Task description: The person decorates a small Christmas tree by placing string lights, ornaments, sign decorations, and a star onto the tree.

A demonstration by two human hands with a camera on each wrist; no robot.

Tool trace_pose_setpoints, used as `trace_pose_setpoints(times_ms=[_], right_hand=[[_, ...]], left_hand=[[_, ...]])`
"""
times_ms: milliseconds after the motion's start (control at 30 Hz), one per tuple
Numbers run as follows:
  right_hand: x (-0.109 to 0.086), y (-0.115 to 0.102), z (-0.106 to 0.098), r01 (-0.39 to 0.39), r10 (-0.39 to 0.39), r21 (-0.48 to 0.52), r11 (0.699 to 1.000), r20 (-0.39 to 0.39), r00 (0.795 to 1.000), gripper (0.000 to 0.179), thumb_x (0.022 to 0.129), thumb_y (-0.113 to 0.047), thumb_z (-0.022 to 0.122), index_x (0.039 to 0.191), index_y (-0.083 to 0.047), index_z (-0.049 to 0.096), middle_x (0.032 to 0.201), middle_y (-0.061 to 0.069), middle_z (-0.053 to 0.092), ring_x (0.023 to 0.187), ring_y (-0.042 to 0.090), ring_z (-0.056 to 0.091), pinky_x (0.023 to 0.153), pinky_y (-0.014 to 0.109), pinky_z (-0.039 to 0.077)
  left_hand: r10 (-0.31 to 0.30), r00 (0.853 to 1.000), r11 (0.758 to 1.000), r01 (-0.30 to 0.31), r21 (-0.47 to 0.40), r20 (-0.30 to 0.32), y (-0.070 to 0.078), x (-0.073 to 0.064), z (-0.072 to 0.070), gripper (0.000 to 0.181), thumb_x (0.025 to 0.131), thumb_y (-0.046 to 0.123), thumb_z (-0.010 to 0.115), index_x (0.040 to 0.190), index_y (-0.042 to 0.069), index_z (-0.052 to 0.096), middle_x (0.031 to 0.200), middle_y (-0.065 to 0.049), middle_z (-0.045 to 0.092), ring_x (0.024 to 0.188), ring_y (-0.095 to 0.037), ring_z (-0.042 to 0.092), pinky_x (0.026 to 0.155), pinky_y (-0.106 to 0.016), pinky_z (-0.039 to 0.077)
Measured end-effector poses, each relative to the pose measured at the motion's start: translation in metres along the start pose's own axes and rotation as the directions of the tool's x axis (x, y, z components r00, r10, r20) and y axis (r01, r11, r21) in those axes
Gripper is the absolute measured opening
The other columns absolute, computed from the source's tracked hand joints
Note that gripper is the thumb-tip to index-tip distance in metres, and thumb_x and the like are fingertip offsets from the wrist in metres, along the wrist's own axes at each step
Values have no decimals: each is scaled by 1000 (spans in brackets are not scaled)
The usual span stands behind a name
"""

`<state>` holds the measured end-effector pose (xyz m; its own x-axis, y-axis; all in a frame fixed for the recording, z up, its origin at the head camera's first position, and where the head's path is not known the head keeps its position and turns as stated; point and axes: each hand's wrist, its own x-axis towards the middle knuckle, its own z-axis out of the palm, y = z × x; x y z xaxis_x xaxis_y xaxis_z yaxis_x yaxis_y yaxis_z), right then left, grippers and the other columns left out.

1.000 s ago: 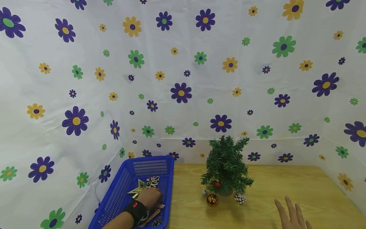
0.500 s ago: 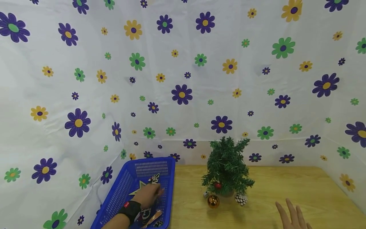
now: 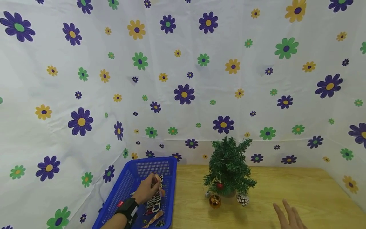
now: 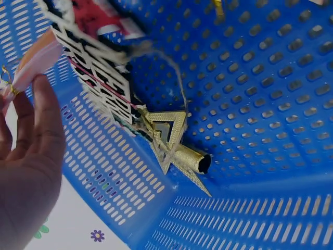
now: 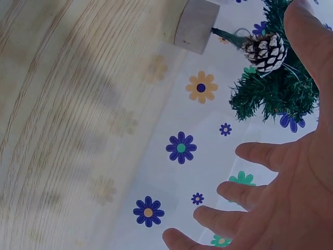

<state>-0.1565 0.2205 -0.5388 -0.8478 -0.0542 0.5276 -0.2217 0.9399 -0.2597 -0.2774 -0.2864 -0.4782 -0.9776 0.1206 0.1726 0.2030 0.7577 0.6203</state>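
My left hand (image 3: 145,190) is over the blue basket (image 3: 173,178) and pinches a shiny pink ribbon bow (image 4: 39,62) with a gold twist tie. Part of the bow lies outside the left wrist view. Below it in the basket are a white-lettered Merry Christmas sign (image 4: 101,78) and a gold star (image 4: 174,122). My right hand (image 3: 289,217) hovers over the table at the right, fingers spread and holding nothing. The small Christmas tree (image 3: 228,165) stands on the table between both hands, with a gold ball (image 3: 215,201), a red ball (image 3: 219,185) and a frosted pine cone (image 3: 242,199) low on it.
Also inside the basket lie a copper-coloured ribbon (image 3: 154,218) and a small pine cone (image 3: 160,223). A flowered white cloth (image 3: 194,111) hangs behind and beside the wooden table (image 3: 286,184). The tree has a pale block base (image 5: 197,26).
My left hand has lifted and shifted toward the basket's far side, now with the pink bow in its fingers. More of the lettered sign shows. My right hand has barely moved.
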Motion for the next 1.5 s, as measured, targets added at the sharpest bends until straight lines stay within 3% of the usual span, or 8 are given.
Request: trace_pose_setpoints(times_ms=[300,433,600,767,967,1100,1333,1500], right_hand=[[11,-21,-17,29,-29,55,998,-3,1000,71,63,-55,77,112,-6,61,117,24,55,88,51,58,58,60,49],[31,-71,-46,30,-42,117,993,104,994,53,72,-58,70,105,-17,65,102,0,64,84,22,64,63,39,53],[67,-152,-53,280,-313,256,925,100,945,36,82,-56,61,101,-26,63,93,-15,61,77,3,60,62,21,50],[117,-224,-18,384,-488,408,828,188,852,39,86,-45,62,116,-20,57,108,-2,61,91,11,61,71,24,51],[156,-283,55,400,-474,287,871,270,838,49,80,-43,71,119,-15,59,111,3,64,98,18,62,78,31,53],[159,-301,86,398,-460,248,883,287,841,37,77,-39,74,107,-17,67,97,-3,68,89,14,63,87,40,50],[158,-314,98,333,-384,258,907,185,904,5,76,-24,75,81,-22,74,75,-11,70,72,11,63,83,42,47],[158,-316,100,289,-347,279,916,189,919,4,75,-20,75,76,-21,71,73,-10,69,72,12,63,87,48,46]], left_hand=[[-39,998,976,28,-214,-49,3,-5,-2,15,93,11,56,103,7,44,97,-10,55,79,-18,65,61,-29,52],[-41,999,967,39,-250,-2,6,-9,-6,20,92,10,58,107,6,45,102,-13,54,86,-25,66,67,-35,55],[-32,999,962,41,-271,35,6,-12,-10,26,91,12,60,111,7,45,106,-14,58,87,-27,67,69,-38,56],[-25,999,970,30,-239,25,8,-14,-12,26,88,15,64,107,9,47,103,-9,62,90,-21,65,71,-31,55],[22,1000,968,-21,-249,3,15,-19,-15,26,88,17,65,104,9,47,102,-7,63,92,-20,65,75,-31,55],[35,999,961,-34,-273,-3,17,-23,-12,28,87,20,66,105,9,47,103,-8,64,93,-21,66,77,-29,55],[48,999,932,-42,-359,8,18,-24,-12,30,88,20,65,108,7,47,109,-12,59,101,-26,64,80,-28,54],[44,982,985,-12,-172,184,13,-33,-10,54,89,35,62,126,3,38,127,-21,47,115,-36,53,89,-45,49]])
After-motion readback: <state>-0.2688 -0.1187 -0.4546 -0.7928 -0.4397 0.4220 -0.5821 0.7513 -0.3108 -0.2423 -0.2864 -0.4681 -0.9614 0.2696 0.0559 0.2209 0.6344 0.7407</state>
